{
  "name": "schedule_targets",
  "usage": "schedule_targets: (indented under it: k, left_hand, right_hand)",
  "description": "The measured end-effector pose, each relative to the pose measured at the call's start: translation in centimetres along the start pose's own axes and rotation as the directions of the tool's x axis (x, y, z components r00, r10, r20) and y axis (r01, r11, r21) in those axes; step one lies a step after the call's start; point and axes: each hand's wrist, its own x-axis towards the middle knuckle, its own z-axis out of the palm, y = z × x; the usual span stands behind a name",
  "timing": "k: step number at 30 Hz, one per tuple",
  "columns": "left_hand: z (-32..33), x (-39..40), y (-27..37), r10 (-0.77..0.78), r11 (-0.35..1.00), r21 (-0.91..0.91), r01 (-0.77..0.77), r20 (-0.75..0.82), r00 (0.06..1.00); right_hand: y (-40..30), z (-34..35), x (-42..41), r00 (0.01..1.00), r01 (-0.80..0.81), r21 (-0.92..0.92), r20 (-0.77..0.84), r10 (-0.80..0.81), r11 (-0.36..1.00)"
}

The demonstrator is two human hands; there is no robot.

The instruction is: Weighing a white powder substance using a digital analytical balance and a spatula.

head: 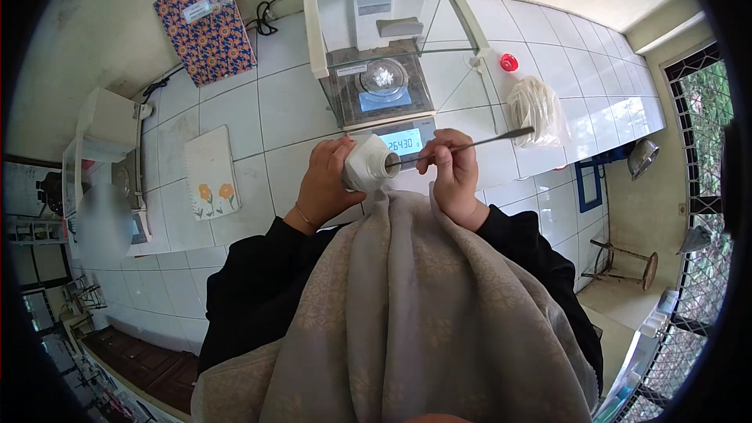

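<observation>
My left hand (325,179) grips a white plastic bottle (365,165), tilted with its uncapped mouth to the right. Between the fingers of my right hand (452,173) is a thin metal spatula (490,137); one end reaches into the bottle's mouth and the broader end points right. Just beyond my hands stands an analytical balance (352,121) with a glass draft shield. On its pan rests a round glass dish (397,89) holding white powder or small lumps (383,76). The balance's lit display (405,142) shows digits, partly hidden by the bottle.
Right of the balance lie a red cap (508,62) and a crumpled plastic bag (534,111). To the left are a spiral notebook (211,179) and a patterned folder (205,29) leaning on the wall. A second balance (106,129) stands farther left. A wooden stool (649,271) is at the right.
</observation>
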Motion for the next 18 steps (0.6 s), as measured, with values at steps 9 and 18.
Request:
schedule_targets:
  k: [9, 18]
  left_hand:
    - [0.2, 0.1, 0.1, -0.010, 1.000, 0.007, 0.010, 0.010, 1.000]
    - [0.6, -0.1, -0.5, -0.047, 0.999, -0.012, 0.048, 0.030, 0.998]
  right_hand:
    - [-0.3, -2.4, 1.2, 0.943, -0.168, 0.221, -0.247, 0.222, 0.961]
    - [-1.0, -3.3, 1.7, 0.935, -0.085, 0.187, -0.323, 0.143, 0.979]
